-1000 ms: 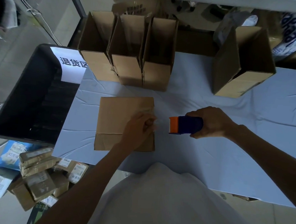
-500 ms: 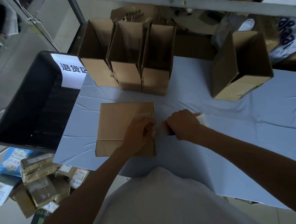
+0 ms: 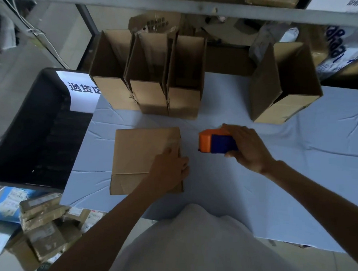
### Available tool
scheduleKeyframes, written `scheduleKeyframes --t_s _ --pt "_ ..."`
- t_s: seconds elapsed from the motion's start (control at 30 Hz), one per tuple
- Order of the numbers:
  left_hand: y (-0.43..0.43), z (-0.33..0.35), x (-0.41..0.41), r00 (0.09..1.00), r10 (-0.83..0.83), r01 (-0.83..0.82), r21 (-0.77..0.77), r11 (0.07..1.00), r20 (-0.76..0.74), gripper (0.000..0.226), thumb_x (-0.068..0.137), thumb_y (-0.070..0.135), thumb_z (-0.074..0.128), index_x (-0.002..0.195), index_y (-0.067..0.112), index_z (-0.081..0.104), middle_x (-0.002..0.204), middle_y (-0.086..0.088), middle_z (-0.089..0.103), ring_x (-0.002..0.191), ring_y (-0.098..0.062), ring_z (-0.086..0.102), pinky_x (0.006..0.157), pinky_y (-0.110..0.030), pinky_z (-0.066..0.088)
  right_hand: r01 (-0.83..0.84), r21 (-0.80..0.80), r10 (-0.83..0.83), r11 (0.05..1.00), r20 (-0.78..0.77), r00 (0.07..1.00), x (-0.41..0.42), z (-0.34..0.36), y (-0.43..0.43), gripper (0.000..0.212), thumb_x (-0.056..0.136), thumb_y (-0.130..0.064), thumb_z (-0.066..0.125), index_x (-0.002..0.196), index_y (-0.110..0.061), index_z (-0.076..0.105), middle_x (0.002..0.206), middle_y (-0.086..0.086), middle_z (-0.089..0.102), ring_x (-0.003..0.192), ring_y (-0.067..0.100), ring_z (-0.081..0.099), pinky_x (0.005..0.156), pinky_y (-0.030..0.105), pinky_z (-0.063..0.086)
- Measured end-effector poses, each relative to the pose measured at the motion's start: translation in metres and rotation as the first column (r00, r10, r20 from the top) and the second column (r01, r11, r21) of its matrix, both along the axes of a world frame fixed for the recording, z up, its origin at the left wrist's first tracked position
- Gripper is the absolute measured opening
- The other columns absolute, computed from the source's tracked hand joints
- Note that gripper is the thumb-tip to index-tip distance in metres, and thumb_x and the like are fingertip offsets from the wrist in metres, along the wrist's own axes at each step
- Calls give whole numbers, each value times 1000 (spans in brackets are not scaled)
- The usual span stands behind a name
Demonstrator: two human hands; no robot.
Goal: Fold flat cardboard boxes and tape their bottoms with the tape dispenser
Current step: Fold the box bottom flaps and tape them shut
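A folded cardboard box (image 3: 137,156) stands bottom-up on the pale blue table (image 3: 223,189), with clear tape near its right edge. My left hand (image 3: 170,168) rests on the box's right side, its fingers curled over the right edge. My right hand (image 3: 248,149) grips an orange and blue tape dispenser (image 3: 216,144), held just right of the box and apart from it, orange end towards the box.
Three open boxes (image 3: 150,75) stand in a row at the back, a larger open box (image 3: 284,83) to the right. A black bin (image 3: 29,131) with a white label sits left of the table. Taped parcels (image 3: 42,227) lie on the floor. A shelf beam (image 3: 180,6) runs overhead.
My right hand brought the dispenser in against the box's right edge, then drew it back out to the right. My left hand stayed on the box, shifting slightly lower.
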State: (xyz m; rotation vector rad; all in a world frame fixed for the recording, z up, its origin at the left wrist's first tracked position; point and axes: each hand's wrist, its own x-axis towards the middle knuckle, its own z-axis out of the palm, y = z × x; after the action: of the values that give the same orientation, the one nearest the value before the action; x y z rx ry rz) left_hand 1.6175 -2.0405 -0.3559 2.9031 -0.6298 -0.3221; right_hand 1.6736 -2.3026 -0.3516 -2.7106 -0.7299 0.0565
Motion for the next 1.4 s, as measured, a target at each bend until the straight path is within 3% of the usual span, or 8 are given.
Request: scheduleKeyframes --t_s 0.1,0.23,0.4,0.63,0.9,1.0,1.23,1.4 --pt "-8 9 3 990 72 -63 71 995 -120 41 99 41 33 134 24 46 141 -12 36 114 -30 48 83 -33 44 116 71 -118 991 14 993 -16 -32 8 74 55 -19 84 122 -4 54 116 14 58 108 36 53 90 40 37" --pt "-2 11 17 963 267 -270 -234 934 -45 46 96 26 43 141 17 38 135 -13 44 117 -31 48 95 -36 37 281 76 -284 957 31 958 -38 -65 17 58 48 -5 88 94 -4 52 91 16 57 83 37 54 73 32 26" --pt "-3 16 58 920 387 -392 -116 912 -68 63 88 38 55 141 9 36 149 -16 27 139 -35 19 114 -52 17 361 73 -362 930 1 932 -52 -90 18 58 55 -7 87 104 -4 55 96 12 59 89 35 56 80 40 40" --pt "3 29 76 907 416 -415 30 909 -69 39 93 38 45 115 5 50 118 -16 54 115 -36 46 99 -50 31 360 262 -374 896 4 928 -71 -47 51 45 66 -15 71 107 -7 52 102 11 49 91 29 46 73 35 40" --pt "38 99 28 598 800 -555 -741 378 -41 33 90 22 52 120 12 45 114 -7 53 102 -23 51 85 -32 48 606 636 -237 477 -571 786 -38 53 132 57 70 -64 56 118 -35 46 117 -9 41 109 13 47 88 50 49" --pt "47 89 -4 546 794 -643 -741 193 -266 41 89 16 56 127 16 40 118 -6 45 101 -19 51 71 -9 44 502 649 -260 572 -437 861 -33 63 138 66 66 -54 69 122 -30 43 124 -9 33 111 8 42 91 39 49" --pt "59 57 -31 552 696 -751 -637 175 -459 93 54 44 86 126 31 29 123 -1 39 102 -16 52 80 -30 54 401 538 -310 742 -255 916 -39 43 153 87 46 -53 76 122 -22 48 127 -2 35 113 8 38 88 5 29" --pt "68 53 -26 497 666 -792 -603 88 -555 83 55 32 90 110 37 28 119 -6 49 93 -22 59 77 -45 57 461 636 -337 619 -314 887 -42 43 158 58 56 -18 72 111 -22 54 116 -8 38 108 13 43 89 34 47"
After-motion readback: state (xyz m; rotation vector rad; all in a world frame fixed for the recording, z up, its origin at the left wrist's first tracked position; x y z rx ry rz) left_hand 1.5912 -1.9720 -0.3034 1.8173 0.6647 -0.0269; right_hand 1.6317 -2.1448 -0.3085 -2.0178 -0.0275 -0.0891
